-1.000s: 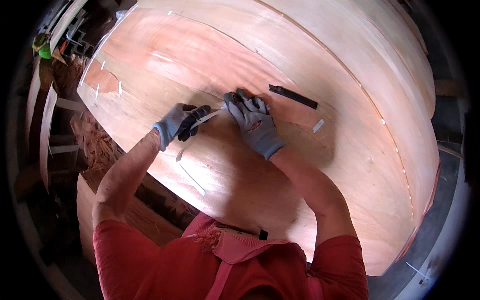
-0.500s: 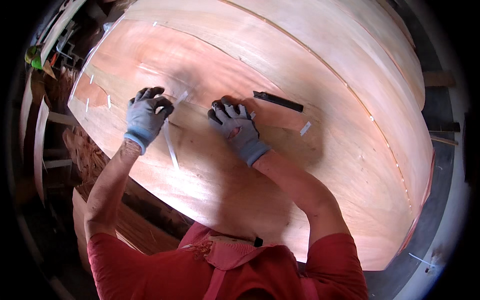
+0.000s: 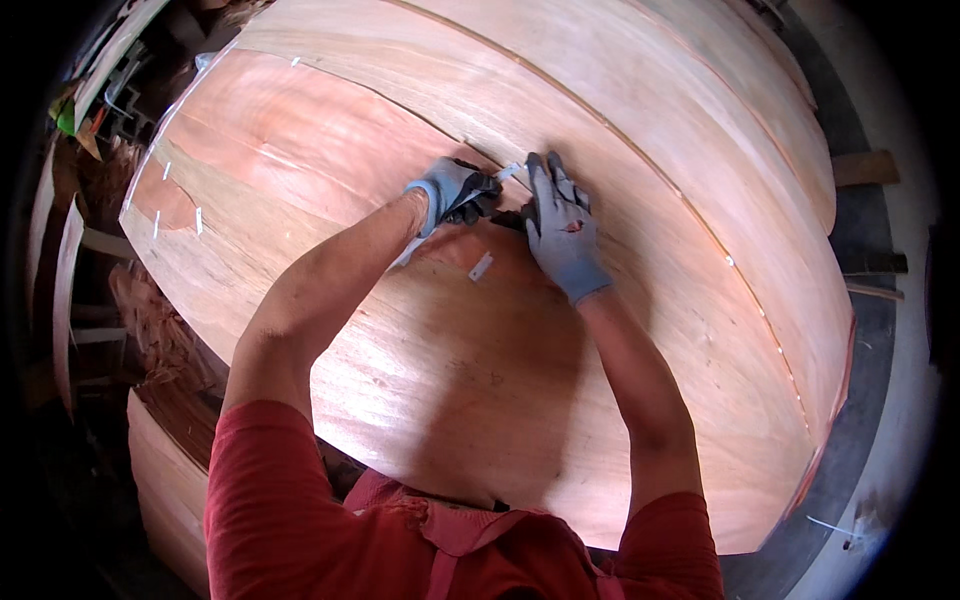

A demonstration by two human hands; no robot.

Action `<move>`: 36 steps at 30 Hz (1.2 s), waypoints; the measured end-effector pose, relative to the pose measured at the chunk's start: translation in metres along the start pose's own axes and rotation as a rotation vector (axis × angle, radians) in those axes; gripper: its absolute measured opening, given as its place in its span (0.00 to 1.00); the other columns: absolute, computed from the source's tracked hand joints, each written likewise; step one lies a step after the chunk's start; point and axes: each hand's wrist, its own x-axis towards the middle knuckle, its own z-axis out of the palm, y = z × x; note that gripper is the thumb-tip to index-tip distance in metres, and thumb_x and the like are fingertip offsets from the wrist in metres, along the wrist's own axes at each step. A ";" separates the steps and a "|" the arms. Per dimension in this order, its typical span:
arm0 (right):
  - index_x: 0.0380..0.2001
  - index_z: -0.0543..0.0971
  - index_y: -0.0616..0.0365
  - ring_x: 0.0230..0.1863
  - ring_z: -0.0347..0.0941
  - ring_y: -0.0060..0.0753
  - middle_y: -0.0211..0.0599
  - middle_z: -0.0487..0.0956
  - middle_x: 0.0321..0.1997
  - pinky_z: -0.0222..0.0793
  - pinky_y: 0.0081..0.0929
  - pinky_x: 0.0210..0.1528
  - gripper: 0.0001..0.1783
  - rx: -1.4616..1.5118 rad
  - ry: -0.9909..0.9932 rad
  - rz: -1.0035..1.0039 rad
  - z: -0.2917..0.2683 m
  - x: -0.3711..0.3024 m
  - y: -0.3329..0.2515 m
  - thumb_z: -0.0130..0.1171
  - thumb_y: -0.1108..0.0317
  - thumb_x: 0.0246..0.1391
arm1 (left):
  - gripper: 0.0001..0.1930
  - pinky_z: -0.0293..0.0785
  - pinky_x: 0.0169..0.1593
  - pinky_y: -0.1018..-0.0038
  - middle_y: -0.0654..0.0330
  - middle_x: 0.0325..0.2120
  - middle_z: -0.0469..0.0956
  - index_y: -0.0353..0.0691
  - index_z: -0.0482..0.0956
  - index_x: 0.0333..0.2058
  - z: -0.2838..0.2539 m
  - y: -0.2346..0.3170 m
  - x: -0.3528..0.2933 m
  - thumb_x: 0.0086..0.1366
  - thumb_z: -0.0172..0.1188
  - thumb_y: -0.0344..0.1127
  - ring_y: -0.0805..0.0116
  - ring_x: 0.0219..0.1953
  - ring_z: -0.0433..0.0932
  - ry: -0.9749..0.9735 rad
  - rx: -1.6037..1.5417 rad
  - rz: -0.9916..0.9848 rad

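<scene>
My left hand (image 3: 468, 196), in a grey glove with dark fingertips, is closed on a strip of white tape (image 3: 510, 171). One end of the tape lies toward my right hand, and a loose tail hangs below the left wrist. My right hand (image 3: 563, 225), gloved alike, rests with fingers stretched out on the large curved sheet of thin wood (image 3: 480, 380), beside the tape's end. A black bar-shaped tool (image 3: 508, 219) lies between my hands, mostly hidden by the right one. Just below them a short white tape piece (image 3: 481, 266) sticks to the wood.
Several small tape pieces (image 3: 199, 221) dot the wood at the left. A long seam (image 3: 640, 150) with light spots curves across the far side. Torn wood scraps (image 3: 165, 330) and thin boards (image 3: 165, 485) lie left of the sheet. Grey floor (image 3: 870, 350) shows at the right.
Both hands have moved right and farther away over the sheet. The left hand has carried the tape close to the right hand, whose curled fingers are now stretched out near the black tool.
</scene>
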 end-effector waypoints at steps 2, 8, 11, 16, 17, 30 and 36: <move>0.64 0.64 0.52 0.66 0.61 0.50 0.51 0.62 0.68 0.57 0.46 0.63 0.31 -0.089 -0.058 -0.062 0.020 0.003 0.007 0.49 0.71 0.55 | 0.14 0.62 0.16 0.79 0.64 0.18 0.77 0.46 0.80 0.28 0.002 -0.001 0.000 0.64 0.58 0.49 0.74 0.14 0.70 0.028 0.086 0.045; 0.59 0.68 0.55 0.70 0.56 0.46 0.43 0.64 0.67 0.55 0.48 0.64 0.26 -0.231 -0.234 -0.203 0.026 0.005 0.024 0.49 0.71 0.55 | 0.11 0.72 0.19 0.72 0.59 0.18 0.77 0.41 0.80 0.27 0.015 0.040 -0.047 0.62 0.59 0.42 0.68 0.17 0.76 0.004 0.401 0.091; 0.57 0.69 0.55 0.67 0.59 0.49 0.45 0.65 0.66 0.57 0.49 0.62 0.25 -0.309 -0.235 -0.231 0.023 0.016 0.005 0.50 0.71 0.54 | 0.10 0.69 0.17 0.74 0.60 0.18 0.78 0.40 0.80 0.29 -0.036 0.023 -0.037 0.62 0.60 0.41 0.70 0.14 0.75 0.259 0.786 0.028; 0.57 0.69 0.55 0.64 0.63 0.47 0.45 0.70 0.61 0.58 0.45 0.61 0.25 -0.336 -0.305 -0.229 0.014 0.025 -0.001 0.51 0.70 0.53 | 0.11 0.67 0.18 0.76 0.57 0.26 0.83 0.40 0.82 0.36 -0.148 0.005 -0.030 0.63 0.60 0.42 0.71 0.19 0.77 0.407 -0.058 0.172; 0.57 0.69 0.55 0.63 0.64 0.47 0.45 0.71 0.60 0.57 0.44 0.61 0.25 -0.305 -0.366 -0.205 0.007 0.033 0.000 0.51 0.70 0.53 | 0.11 0.66 0.18 0.79 0.59 0.24 0.83 0.39 0.82 0.34 -0.153 0.006 -0.026 0.63 0.60 0.41 0.73 0.18 0.76 0.413 -0.077 0.156; 0.70 0.50 0.55 0.68 0.58 0.55 0.60 0.59 0.68 0.52 0.43 0.67 0.35 0.133 -0.073 -0.247 0.117 0.163 -0.057 0.42 0.66 0.59 | 0.13 0.63 0.21 0.82 0.61 0.30 0.84 0.38 0.82 0.40 -0.166 -0.004 -0.001 0.64 0.60 0.42 0.78 0.21 0.75 0.406 -0.122 0.133; 0.71 0.46 0.56 0.68 0.57 0.58 0.56 0.60 0.68 0.50 0.44 0.68 0.35 0.185 -0.103 -0.264 0.140 0.164 -0.052 0.35 0.68 0.60 | 0.13 0.64 0.19 0.80 0.62 0.25 0.81 0.40 0.84 0.35 -0.170 -0.009 -0.005 0.64 0.60 0.44 0.75 0.16 0.71 0.436 -0.042 0.142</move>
